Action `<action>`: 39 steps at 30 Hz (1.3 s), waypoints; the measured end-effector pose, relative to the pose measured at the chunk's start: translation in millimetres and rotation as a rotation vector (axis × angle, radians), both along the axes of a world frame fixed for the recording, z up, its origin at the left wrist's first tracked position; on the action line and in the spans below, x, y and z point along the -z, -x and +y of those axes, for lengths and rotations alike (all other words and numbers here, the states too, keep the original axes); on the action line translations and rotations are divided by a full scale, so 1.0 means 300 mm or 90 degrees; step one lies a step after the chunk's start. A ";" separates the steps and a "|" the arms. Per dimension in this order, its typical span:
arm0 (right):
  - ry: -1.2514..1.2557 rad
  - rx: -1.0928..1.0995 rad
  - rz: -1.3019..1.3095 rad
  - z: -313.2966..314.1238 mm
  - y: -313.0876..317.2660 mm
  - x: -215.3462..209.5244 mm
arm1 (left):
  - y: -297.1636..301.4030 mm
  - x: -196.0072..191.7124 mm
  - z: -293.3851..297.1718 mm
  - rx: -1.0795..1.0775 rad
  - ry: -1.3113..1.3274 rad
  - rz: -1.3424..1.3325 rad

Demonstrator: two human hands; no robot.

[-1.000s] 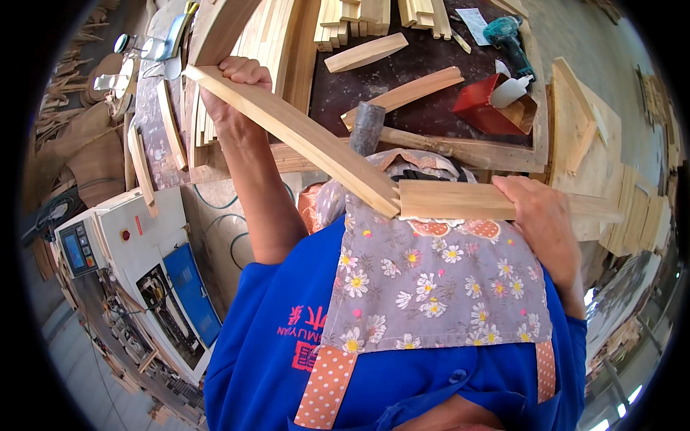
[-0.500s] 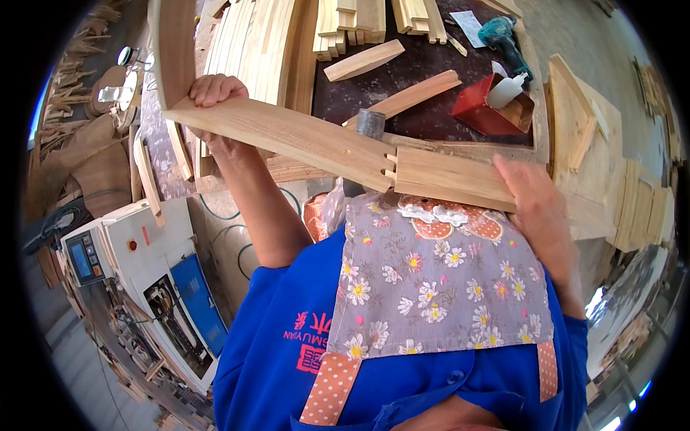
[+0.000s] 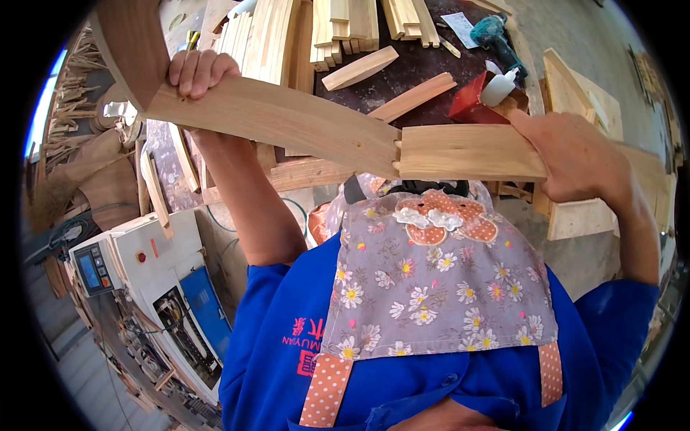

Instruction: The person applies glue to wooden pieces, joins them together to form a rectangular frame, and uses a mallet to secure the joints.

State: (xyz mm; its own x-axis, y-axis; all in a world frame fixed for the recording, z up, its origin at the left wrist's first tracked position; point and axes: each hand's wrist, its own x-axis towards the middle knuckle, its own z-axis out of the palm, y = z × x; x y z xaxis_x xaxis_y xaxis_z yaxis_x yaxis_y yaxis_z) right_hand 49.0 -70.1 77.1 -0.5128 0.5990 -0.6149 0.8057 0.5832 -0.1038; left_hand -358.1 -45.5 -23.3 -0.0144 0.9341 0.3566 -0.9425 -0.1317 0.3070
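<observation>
A curved wooden piece spans the view in front of my chest. At its left end it meets a second wooden piece at an angle. My left hand is closed around that corner, thumb hidden. To the right, a shorter board butts up to the curved piece's right end. Short dowels show in the narrow gap between them. My right hand is wrapped over the right end of the shorter board.
Behind lies a dark worktable with stacked wood strips, two loose curved pieces, a teal power drill and a red box with a white bottle. A white machine cabinet stands at left.
My right hand has moved up and now grasps the board's end. The shorter board has levelled and sits closer to the curved piece. The left corner has shifted left; the grey cylinder is out of sight.
</observation>
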 end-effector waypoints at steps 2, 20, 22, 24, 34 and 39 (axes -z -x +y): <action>-0.009 -0.017 -0.028 0.014 0.021 -0.021 | -0.033 -0.016 0.017 0.003 -0.032 0.032; 0.027 0.161 0.375 -0.056 0.001 0.170 | 0.158 0.120 -0.083 -0.148 -0.007 -0.207; 0.032 0.173 0.388 -0.055 0.004 0.175 | 0.147 0.112 -0.077 -0.159 -0.006 -0.202; 0.021 0.167 0.385 -0.042 -0.005 0.175 | 0.135 0.111 -0.073 -0.177 0.002 -0.198; 0.010 0.179 0.411 -0.031 0.006 0.227 | 0.135 0.156 -0.067 -0.198 -0.015 -0.267; 0.035 0.177 0.395 -0.040 -0.008 0.194 | 0.143 0.188 -0.048 -0.164 -0.021 -0.207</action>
